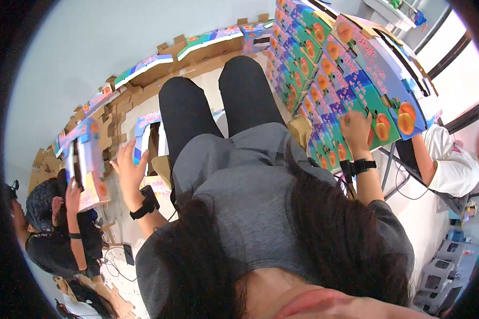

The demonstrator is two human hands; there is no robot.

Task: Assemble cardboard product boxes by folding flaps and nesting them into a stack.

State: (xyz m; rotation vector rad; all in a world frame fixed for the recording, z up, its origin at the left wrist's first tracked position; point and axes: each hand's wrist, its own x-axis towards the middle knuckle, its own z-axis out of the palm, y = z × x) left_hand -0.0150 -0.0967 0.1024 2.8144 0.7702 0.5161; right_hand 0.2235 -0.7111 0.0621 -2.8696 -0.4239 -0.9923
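Observation:
My left hand (129, 170) is raised with fingers spread and holds nothing. Close beside it, partly behind my leg, stands a printed carton (142, 126) with a slot in its top. At my right, a tall stack of colourful fruit cartons (330, 87) shows orange fruit on blue, pink and green sides. My right hand (356, 130) is in front of this stack, its fingers curled in. Whether it touches a carton, or has anything in the curled fingers, is hidden. Each wrist wears a black strap.
At the left, a person (64, 234) in dark clothes holds another printed carton (85, 165). Another person (455, 165) in a white shirt works beyond the stack. More cartons (210, 41) and loose cardboard line the wall. Grey crates (436, 274) stand at lower right.

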